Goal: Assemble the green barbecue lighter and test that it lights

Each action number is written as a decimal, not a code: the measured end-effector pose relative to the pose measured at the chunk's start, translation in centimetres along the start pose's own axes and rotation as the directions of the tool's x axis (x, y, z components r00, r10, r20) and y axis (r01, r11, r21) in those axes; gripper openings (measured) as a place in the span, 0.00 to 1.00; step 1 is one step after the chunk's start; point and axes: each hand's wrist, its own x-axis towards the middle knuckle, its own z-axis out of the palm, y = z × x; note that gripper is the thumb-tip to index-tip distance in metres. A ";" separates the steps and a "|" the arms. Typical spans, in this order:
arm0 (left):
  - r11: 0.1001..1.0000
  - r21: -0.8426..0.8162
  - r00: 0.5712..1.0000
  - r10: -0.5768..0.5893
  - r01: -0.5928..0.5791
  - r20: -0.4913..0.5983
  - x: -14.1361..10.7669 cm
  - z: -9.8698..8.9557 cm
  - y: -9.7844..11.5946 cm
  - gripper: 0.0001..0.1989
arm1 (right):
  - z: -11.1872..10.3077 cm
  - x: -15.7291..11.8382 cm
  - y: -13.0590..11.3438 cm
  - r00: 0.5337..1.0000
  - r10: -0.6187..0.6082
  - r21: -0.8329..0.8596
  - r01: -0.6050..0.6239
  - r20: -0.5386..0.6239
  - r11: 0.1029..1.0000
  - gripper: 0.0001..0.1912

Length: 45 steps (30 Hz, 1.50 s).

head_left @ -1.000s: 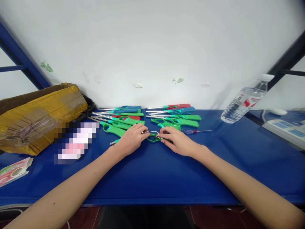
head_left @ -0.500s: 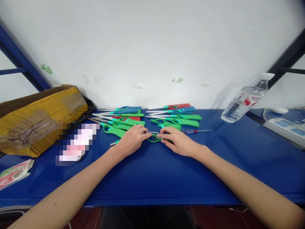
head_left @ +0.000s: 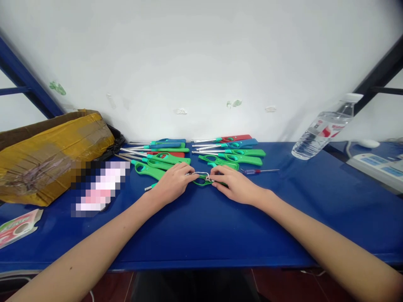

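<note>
An opened green utility lighter (head_left: 201, 182) lies across the blue table between my hands, its metal nozzle (head_left: 148, 188) sticking out left of my left hand. A thin white wire (head_left: 201, 173) loops up above the trigger opening, from one hand's fingertips to the other's. My left hand (head_left: 174, 180) is closed over the nozzle side, thumb and finger pinched at the lighter's front. My right hand (head_left: 234, 182) pinches the wire's right end above the handle; its fingers partly hide the handle. Just behind lies a loose green lighter shell (head_left: 233, 166).
Several green, blue and red lighters lie behind my hands in a left group (head_left: 166, 157) and a right group (head_left: 242, 153). A screwdriver (head_left: 260, 171) rests to the right. A taped carton (head_left: 56, 155) stands left, a water bottle (head_left: 324, 130) and power strip (head_left: 378, 167) right.
The whole view shifts slightly. Both hands keep nearly the same grip and place, with the wire still looped between them.
</note>
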 end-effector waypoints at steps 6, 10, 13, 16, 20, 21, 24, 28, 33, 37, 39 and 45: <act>1.000 -0.007 0.999 -0.029 0.030 0.032 0.2 -0.1 0.2 0.16 | 0.0 0.0 0.0 1.000 0.002 -0.007 -0.002 0.003 1.000 0.14; 0.999 -0.015 0.998 -0.050 0.050 0.044 0.2 -0.1 0.3 0.17 | 0.0 0.0 0.1 1.000 0.005 -0.009 -0.005 0.008 1.000 0.14; 0.998 -0.012 0.997 -0.060 0.061 0.049 0.2 0.0 0.3 0.17 | 0.1 0.0 0.0 1.000 0.005 -0.009 -0.005 0.006 1.000 0.14; 0.998 0.019 0.997 -0.060 0.059 0.058 0.2 -0.1 0.4 0.17 | 0.1 0.0 0.0 1.000 0.006 -0.008 -0.006 0.006 1.000 0.14; 0.998 0.051 0.996 -0.047 0.043 0.079 0.2 -0.3 0.5 0.17 | 0.0 0.1 -0.1 1.000 0.010 -0.008 -0.009 0.010 1.000 0.14; 0.998 0.040 0.996 -0.050 0.047 0.076 0.2 -0.3 0.5 0.16 | 0.0 0.1 -0.1 1.000 0.009 -0.006 -0.009 0.008 1.000 0.14; 0.998 -0.005 0.996 -0.067 0.068 0.064 0.1 -0.3 0.5 0.16 | 0.0 0.0 -0.1 1.000 0.006 -0.002 -0.006 -0.002 1.000 0.14; 0.997 -0.027 0.995 -0.071 0.073 0.070 0.0 -0.2 0.4 0.17 | 0.0 0.0 0.0 1.000 0.002 0.000 -0.002 -0.007 1.000 0.14; 0.992 -0.076 0.994 -0.092 0.096 0.058 0.1 -0.1 0.4 0.16 | 0.0 -0.1 0.0 1.000 0.005 0.003 -0.005 -0.004 1.000 0.14; 0.981 -0.134 0.989 -0.132 0.139 0.066 0.1 0.0 0.4 0.16 | 0.1 -0.1 0.1 1.000 0.002 0.004 -0.002 -0.006 1.000 0.14; 0.973 -0.164 0.986 -0.155 0.164 0.069 0.1 0.0 0.4 0.16 | 0.1 -0.1 0.1 1.000 0.000 0.002 0.000 -0.006 1.000 0.15; 0.944 -0.224 0.968 -0.220 0.243 0.121 0.2 -0.1 0.9 0.16 | 0.1 0.0 0.2 1.000 0.008 0.009 -0.008 -0.009 1.000 0.14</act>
